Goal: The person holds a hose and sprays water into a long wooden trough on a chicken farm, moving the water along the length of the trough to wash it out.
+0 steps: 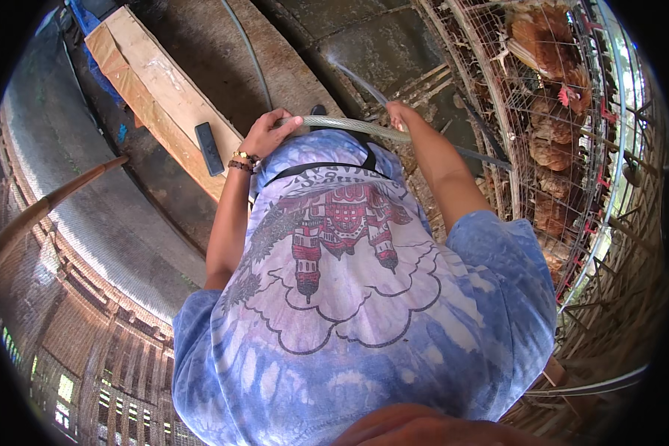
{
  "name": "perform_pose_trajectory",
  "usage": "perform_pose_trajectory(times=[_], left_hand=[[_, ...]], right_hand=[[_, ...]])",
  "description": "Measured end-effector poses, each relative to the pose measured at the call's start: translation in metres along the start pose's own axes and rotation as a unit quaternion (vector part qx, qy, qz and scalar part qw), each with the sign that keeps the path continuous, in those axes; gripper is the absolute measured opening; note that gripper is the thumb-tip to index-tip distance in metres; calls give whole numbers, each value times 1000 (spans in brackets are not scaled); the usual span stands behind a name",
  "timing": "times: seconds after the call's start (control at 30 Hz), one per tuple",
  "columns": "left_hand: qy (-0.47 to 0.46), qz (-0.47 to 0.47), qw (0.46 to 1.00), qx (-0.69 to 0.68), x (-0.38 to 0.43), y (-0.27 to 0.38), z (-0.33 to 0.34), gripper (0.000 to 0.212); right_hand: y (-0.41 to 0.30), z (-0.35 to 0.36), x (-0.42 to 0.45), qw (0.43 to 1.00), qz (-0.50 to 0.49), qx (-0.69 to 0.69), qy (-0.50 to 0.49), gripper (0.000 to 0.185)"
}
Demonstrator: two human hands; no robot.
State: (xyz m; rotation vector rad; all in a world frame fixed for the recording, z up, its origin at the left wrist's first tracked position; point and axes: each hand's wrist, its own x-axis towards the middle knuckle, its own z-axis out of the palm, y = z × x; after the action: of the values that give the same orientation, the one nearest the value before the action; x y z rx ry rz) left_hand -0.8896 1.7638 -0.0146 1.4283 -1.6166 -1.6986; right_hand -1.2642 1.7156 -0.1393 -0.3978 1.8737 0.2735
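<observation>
My left hand (273,132) grips a clear braided hose (357,126) at my waist, its thumb lying along it. From there the hose runs across to my right hand (400,116), which is closed around its thinner end part. Water (343,67) sprays from beyond my right fist onto the dark wet floor (384,44). Whether a nozzle sits inside that fist is hidden. A grey hose stretch (245,42) lies over the concrete ledge and runs up to my left hand.
Brown hens (552,44) stand in wire cages (493,72) on the right. On the left is a long wooden box (161,83) with a dark phone-like object (209,149) on top. A bamboo pole (61,195) juts in at the far left, above a grey sheet (83,161).
</observation>
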Motion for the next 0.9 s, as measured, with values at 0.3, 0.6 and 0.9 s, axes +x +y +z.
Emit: perform_pose_trajectory(times=[0.3, 0.6, 0.9], left_hand=[[-9, -9, 1000, -2, -1, -6, 0, 32], [-48, -8, 998, 35, 2, -3, -1, 34], [-79, -12, 995, 51, 5, -9, 1, 41]], right_hand=[[0, 3, -9, 1000, 1, 12, 2, 18], [29, 10, 15, 997, 69, 24, -25, 19], [73, 31, 14, 997, -3, 70, 25, 18]])
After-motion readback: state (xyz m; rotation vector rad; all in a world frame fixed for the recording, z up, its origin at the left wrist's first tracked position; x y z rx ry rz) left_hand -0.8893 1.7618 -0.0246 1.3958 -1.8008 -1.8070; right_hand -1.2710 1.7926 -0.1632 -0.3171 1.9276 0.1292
